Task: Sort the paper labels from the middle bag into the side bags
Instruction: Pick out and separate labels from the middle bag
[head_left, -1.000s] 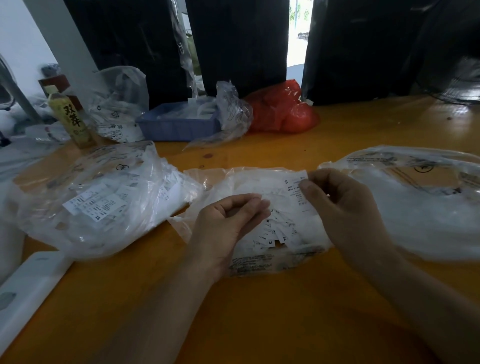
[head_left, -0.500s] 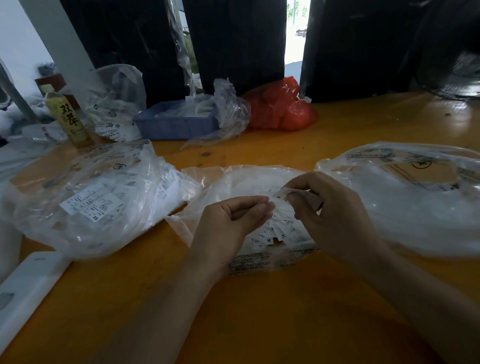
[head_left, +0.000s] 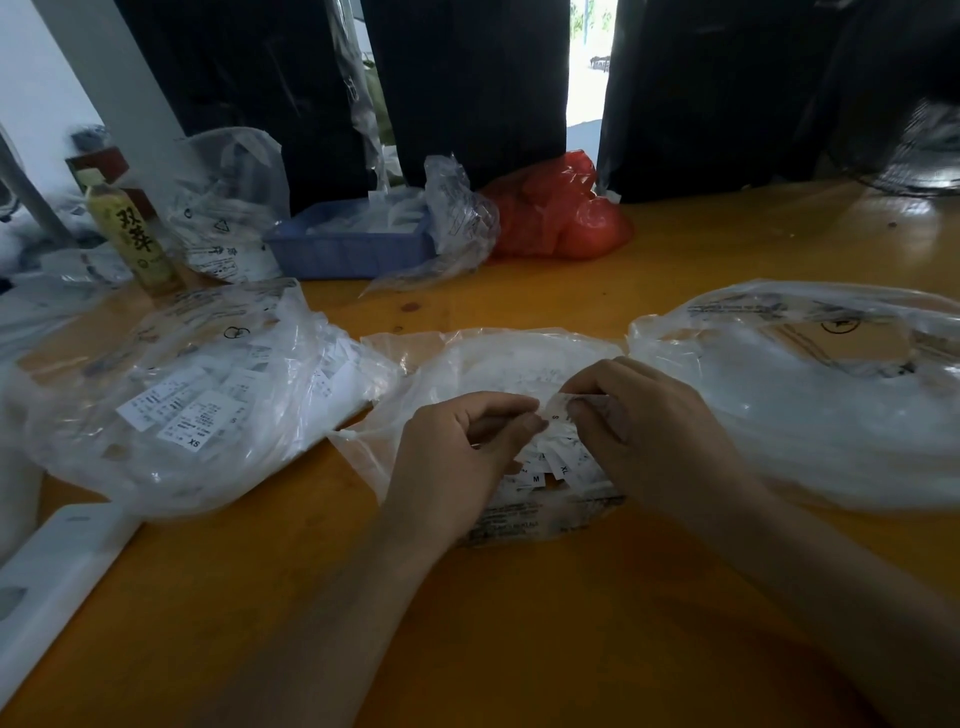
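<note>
Over the middle bag (head_left: 498, 364), a left hand (head_left: 457, 457) and right hand (head_left: 649, 441) pinch one paper label (head_left: 558, 410) marked S between curled fingertips, a heap of loose labels (head_left: 545, 467) still unsorted beneath. The left bag (head_left: 171, 395) already holds many labels and the right bag (head_left: 810, 395) looks nearly bare, so the sorting appears well short of finished. Bare orange table (head_left: 519, 623) lies open near the body, while a bottle (head_left: 135, 234), blue tray (head_left: 348, 244) and red bag (head_left: 556, 213) crowd the far edge.

An orange wooden table (head_left: 519, 623) carries it all. The middle bag (head_left: 467, 364) lies at its centre. Left of that bag lies a clear bag of labels (head_left: 171, 405), right of it another clear bag (head_left: 810, 395). Behind it sit a blue tray (head_left: 348, 249), a red bag (head_left: 556, 213) and a bottle (head_left: 135, 234).
</note>
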